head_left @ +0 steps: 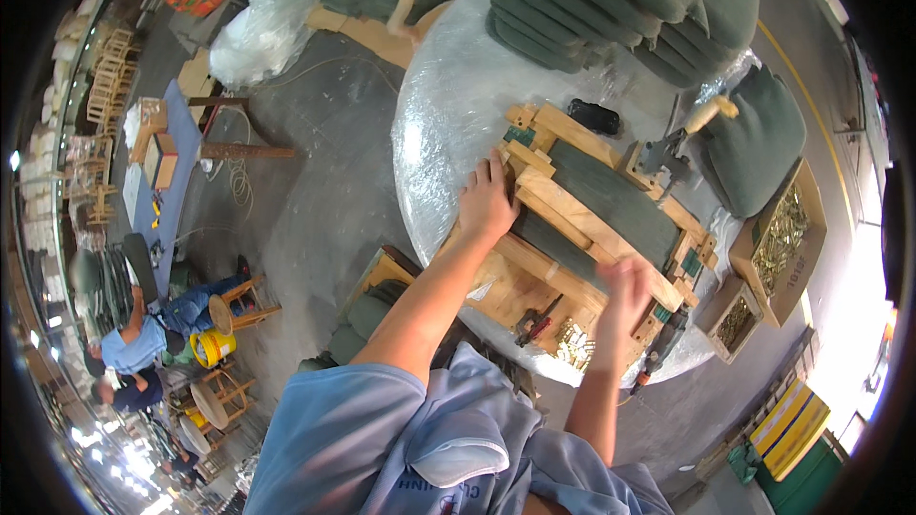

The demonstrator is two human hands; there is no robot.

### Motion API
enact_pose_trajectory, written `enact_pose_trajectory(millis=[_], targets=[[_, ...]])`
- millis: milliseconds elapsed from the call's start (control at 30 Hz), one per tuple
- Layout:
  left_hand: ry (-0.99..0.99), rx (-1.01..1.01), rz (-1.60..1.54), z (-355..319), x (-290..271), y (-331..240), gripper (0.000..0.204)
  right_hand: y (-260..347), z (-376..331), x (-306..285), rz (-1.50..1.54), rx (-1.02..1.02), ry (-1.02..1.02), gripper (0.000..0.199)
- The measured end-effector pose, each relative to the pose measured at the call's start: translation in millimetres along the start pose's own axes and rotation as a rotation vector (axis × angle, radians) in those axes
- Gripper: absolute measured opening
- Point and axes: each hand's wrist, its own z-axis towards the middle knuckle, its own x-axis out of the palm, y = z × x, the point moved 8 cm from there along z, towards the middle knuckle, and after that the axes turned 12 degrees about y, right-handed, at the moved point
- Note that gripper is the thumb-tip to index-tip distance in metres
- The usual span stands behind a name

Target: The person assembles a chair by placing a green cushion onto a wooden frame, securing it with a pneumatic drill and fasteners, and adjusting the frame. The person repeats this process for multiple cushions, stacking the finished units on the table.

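Your left hand (pixel 485 205) lies flat, fingers spread, on the wooden frame (pixel 582 219) atop the round counter (pixel 448 105). Your right hand (pixel 625 281), blurred, hovers over the frame's near edge; its grip I cannot tell. Screws (pixel 575 343) lie just below it, green cushions (pixel 611 0) well beyond.

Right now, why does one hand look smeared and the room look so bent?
Head view: the right hand is motion-blurred, while the left hand, flat on the wooden frame, stays sharp; the fisheye lens bows the round table and floor toward the black rim; daylight glares white at the lower right edge.
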Motion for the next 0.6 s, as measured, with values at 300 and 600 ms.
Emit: enact_pose_trajectory(millis=[300, 600], targets=[[-0.019, 0.024, 0.061, 3.9, 4.6, -1.7, 0.102, -116.1, -119.0, 38.3, -0.205, 0.286, -0.065, 0.013], [-0.160, 0.158, -0.150, 16.2, 14.3, 11.0, 0.076, -73.7, -214.6, 68.5, 0.172, 0.242, -0.382, 0.015]])
